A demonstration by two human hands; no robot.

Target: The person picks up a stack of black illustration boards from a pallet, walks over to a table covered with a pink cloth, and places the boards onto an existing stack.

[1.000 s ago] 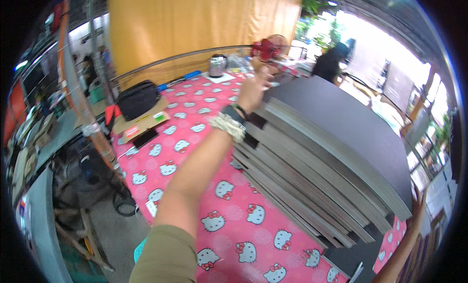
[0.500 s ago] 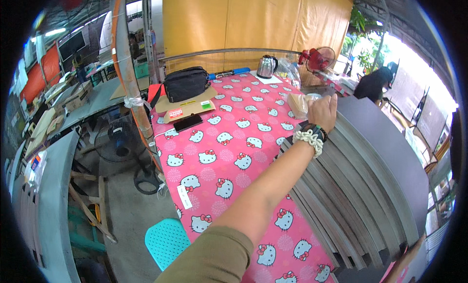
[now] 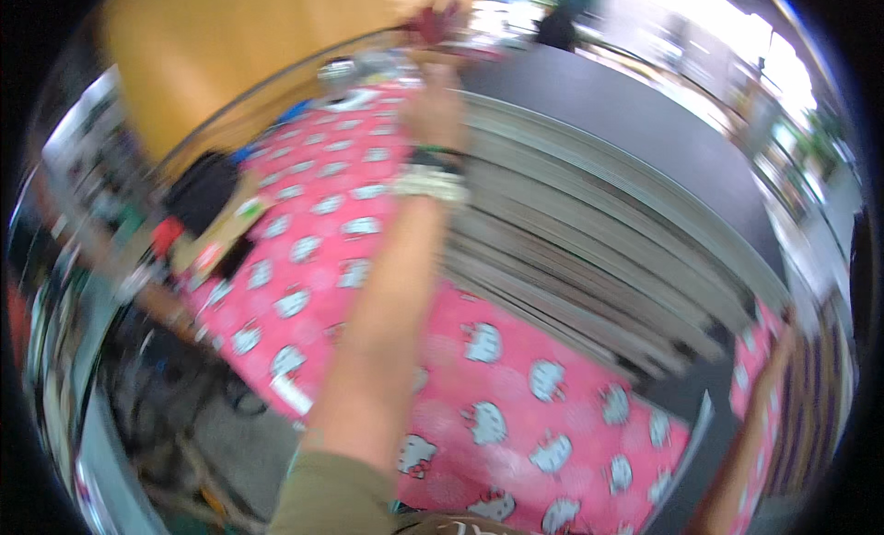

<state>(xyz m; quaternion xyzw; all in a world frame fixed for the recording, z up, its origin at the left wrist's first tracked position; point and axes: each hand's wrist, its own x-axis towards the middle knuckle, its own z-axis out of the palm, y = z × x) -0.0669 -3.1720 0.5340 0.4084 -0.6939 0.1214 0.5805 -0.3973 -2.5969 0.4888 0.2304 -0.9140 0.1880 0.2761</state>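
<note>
A thick stack of grey boards [image 3: 589, 213] lies on a table with a pink cat-print cover [image 3: 488, 424]. Its dark grey top board [image 3: 617, 102] faces upward. My left arm reaches forward, and my left hand [image 3: 435, 111] is at the stack's far left corner, with bracelets round the wrist. Motion blur smears its fingers, so I cannot see whether they grip a board. My right forearm comes in at the lower right. My right hand [image 3: 785, 331] is near the stack's right end, small and blurred, its fingers not readable.
On the table's far left sit a black bag [image 3: 203, 192] and flattened cardboard [image 3: 226, 226]. A metal kettle [image 3: 339, 73] stands at the back before a yellow curtain [image 3: 230, 56]. A red fan [image 3: 437, 21] is beyond my left hand. An orange-brown post [image 3: 166, 305] rises at the left.
The view has swung right, so the table and stack appear shifted left and turned. My left hand remains at the stack's far corner. More of my right forearm shows.
</note>
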